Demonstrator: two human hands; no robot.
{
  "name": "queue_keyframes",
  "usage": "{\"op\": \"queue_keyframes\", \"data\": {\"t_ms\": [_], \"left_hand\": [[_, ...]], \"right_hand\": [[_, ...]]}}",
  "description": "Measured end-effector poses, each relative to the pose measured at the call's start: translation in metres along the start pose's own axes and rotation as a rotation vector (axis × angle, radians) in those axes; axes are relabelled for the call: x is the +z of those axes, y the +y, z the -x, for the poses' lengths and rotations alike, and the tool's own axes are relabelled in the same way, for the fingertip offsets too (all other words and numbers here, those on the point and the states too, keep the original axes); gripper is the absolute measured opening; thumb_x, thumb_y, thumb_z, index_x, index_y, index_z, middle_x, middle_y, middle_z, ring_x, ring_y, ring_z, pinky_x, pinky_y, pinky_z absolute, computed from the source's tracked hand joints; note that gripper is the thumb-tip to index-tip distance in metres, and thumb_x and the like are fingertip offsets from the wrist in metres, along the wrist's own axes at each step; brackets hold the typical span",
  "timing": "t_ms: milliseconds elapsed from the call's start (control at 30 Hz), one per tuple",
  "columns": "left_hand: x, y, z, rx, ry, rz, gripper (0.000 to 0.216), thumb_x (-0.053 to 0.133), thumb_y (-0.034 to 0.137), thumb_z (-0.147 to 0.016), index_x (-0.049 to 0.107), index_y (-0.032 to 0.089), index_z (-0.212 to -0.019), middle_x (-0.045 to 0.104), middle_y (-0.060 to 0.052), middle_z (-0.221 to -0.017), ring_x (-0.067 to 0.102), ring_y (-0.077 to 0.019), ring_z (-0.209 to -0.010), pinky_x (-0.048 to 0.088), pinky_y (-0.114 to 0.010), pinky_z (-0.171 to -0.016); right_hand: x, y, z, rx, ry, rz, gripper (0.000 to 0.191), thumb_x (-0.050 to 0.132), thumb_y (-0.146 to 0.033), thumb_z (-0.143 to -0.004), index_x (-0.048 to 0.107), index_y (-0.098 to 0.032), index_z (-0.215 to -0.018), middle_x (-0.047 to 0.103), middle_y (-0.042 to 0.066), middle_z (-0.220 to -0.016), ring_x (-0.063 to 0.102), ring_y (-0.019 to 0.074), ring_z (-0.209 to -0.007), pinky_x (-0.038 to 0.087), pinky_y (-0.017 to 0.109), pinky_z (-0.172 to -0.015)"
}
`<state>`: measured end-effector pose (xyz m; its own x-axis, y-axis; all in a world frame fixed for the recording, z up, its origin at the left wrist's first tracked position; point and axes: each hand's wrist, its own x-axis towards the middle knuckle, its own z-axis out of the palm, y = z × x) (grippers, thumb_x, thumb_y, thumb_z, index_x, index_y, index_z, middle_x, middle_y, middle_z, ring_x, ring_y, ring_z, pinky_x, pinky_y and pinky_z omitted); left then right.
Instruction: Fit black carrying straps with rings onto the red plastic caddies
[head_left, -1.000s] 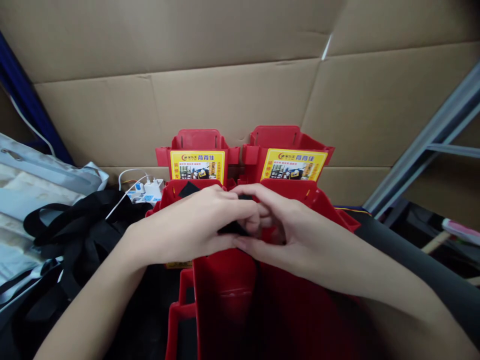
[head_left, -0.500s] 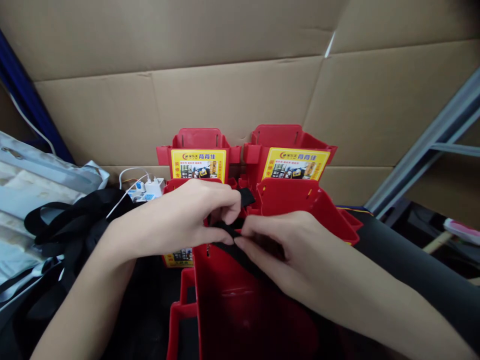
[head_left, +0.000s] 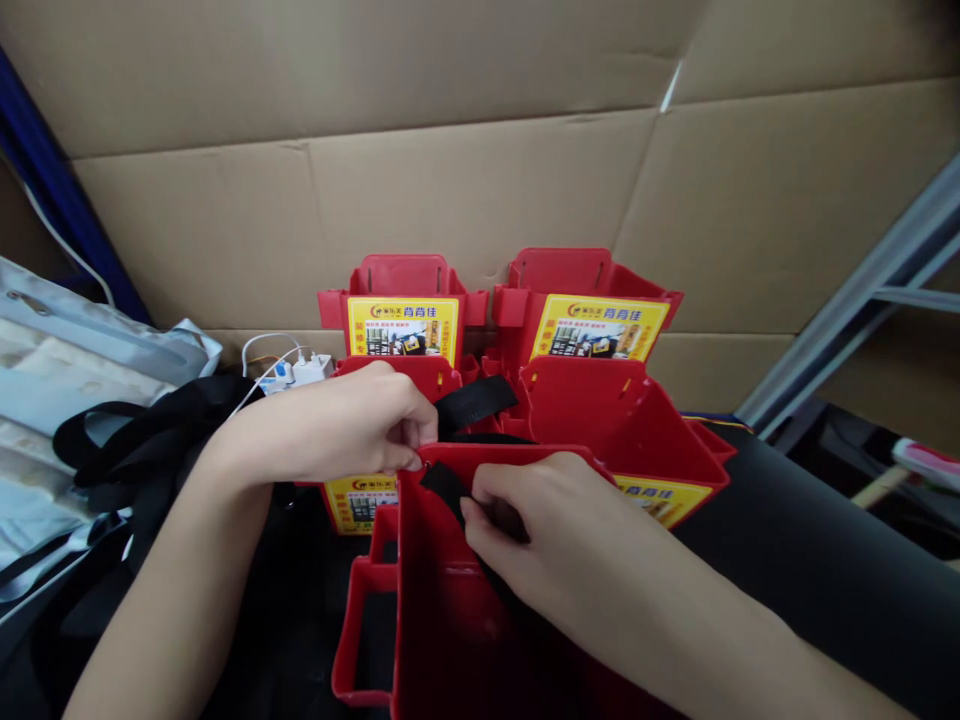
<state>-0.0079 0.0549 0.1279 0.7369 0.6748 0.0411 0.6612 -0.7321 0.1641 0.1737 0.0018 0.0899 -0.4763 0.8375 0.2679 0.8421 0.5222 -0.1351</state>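
Note:
In the head view, a red plastic box point(head_left: 442, 610) stands closest to me, with open loop holders on its left side. A black webbing strap point(head_left: 445, 487) runs down inside its back wall from a slot near the upper left corner. My right hand point(head_left: 540, 520) is closed in a pinch on that strap. At the same corner, my left hand point(head_left: 360, 425) is closed with its thumb tip against the rim; what lies between its fingers is hidden. Behind the back wall, a black strap end point(head_left: 480, 402) sticks out to the right.
Several more red boxes point(head_left: 589, 390) with yellow labels stand behind, before a cardboard wall point(head_left: 465, 210). A heap of black straps point(head_left: 172, 430) and a white plug adapter point(head_left: 311, 370) lie to the left. A metal frame point(head_left: 832, 300) slants at right.
The strap has gone from lying between both hands above the rim to lying against the inner wall. My left hand has moved left and down to the corner; my right hand has dropped slightly.

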Motion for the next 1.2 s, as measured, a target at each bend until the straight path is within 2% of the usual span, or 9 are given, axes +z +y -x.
{"op": "queue_keyframes", "data": {"t_ms": [200, 433, 633, 733, 867, 1067, 1200], "left_hand": [[-0.002, -0.006, -0.001, 0.016, -0.047, 0.076, 0.008, 0.055, 0.019, -0.074, 0.063, 0.017, -0.073, 0.063, 0.003, -0.067, 0.055, -0.0083, -0.059, 0.037, -0.018, -0.054], [-0.001, -0.004, -0.003, 0.023, -0.046, 0.053, 0.007, 0.055, 0.017, -0.073, 0.062, 0.017, -0.073, 0.063, 0.003, -0.067, 0.053, -0.0079, -0.059, 0.036, -0.018, -0.054], [0.0, -0.01, -0.007, 0.057, -0.126, 0.142, 0.007, 0.055, 0.02, -0.073, 0.061, 0.016, -0.073, 0.058, 0.003, -0.063, 0.049, -0.0073, -0.056, 0.034, -0.018, -0.051], [0.002, -0.01, -0.008, 0.07, -0.108, 0.102, 0.006, 0.054, 0.02, -0.071, 0.056, 0.016, -0.067, 0.055, 0.004, -0.061, 0.047, -0.0076, -0.055, 0.033, -0.018, -0.05], [0.011, -0.008, -0.009, 0.061, -0.043, -0.024, 0.003, 0.052, 0.018, -0.067, 0.052, 0.017, -0.064, 0.052, 0.002, -0.062, 0.046, -0.0103, -0.056, 0.031, -0.021, -0.05], [0.017, -0.003, -0.01, -0.002, -0.037, -0.093, 0.007, 0.049, 0.016, -0.067, 0.055, 0.018, -0.07, 0.052, 0.0, -0.064, 0.045, -0.0106, -0.05, 0.028, -0.023, -0.045], [0.007, -0.015, -0.007, 0.118, -0.115, 0.044, 0.01, 0.053, 0.026, -0.073, 0.057, 0.017, -0.073, 0.055, -0.001, -0.068, 0.052, -0.0131, -0.062, 0.035, -0.022, -0.051]], "right_hand": [[0.0, -0.001, 0.001, 0.045, 0.022, 0.081, 0.024, 0.049, -0.013, -0.072, 0.048, -0.016, -0.048, 0.048, -0.002, -0.044, 0.033, 0.0061, -0.036, 0.015, 0.025, -0.041], [0.001, -0.002, 0.006, -0.084, 0.017, 0.081, 0.022, 0.046, -0.012, -0.076, 0.055, -0.017, -0.055, 0.053, 0.0, -0.049, 0.042, 0.0087, -0.041, 0.02, 0.025, -0.044], [-0.001, -0.007, -0.001, -0.029, -0.016, 0.153, 0.024, 0.051, -0.014, -0.073, 0.052, -0.017, -0.049, 0.053, -0.001, -0.045, 0.036, 0.0082, -0.037, 0.013, 0.026, -0.042], [-0.002, -0.014, -0.006, -0.078, -0.016, 0.223, 0.024, 0.052, -0.015, -0.074, 0.053, -0.018, -0.051, 0.053, -0.001, -0.045, 0.037, 0.0093, -0.037, 0.013, 0.026, -0.041], [-0.002, -0.024, -0.011, -0.073, -0.075, 0.266, 0.024, 0.057, -0.014, -0.072, 0.053, -0.018, -0.048, 0.055, -0.001, -0.045, 0.037, 0.0094, -0.037, 0.013, 0.027, -0.041], [0.008, -0.016, -0.006, -0.166, 0.038, 0.238, 0.024, 0.056, -0.018, -0.072, 0.051, -0.019, -0.049, 0.053, -0.002, -0.046, 0.037, 0.0096, -0.039, 0.012, 0.028, -0.042], [0.005, -0.018, -0.009, -0.039, -0.025, 0.147, 0.024, 0.054, -0.018, -0.074, 0.05, -0.017, -0.05, 0.051, -0.002, -0.046, 0.033, 0.0072, -0.038, 0.013, 0.027, -0.042]]}}
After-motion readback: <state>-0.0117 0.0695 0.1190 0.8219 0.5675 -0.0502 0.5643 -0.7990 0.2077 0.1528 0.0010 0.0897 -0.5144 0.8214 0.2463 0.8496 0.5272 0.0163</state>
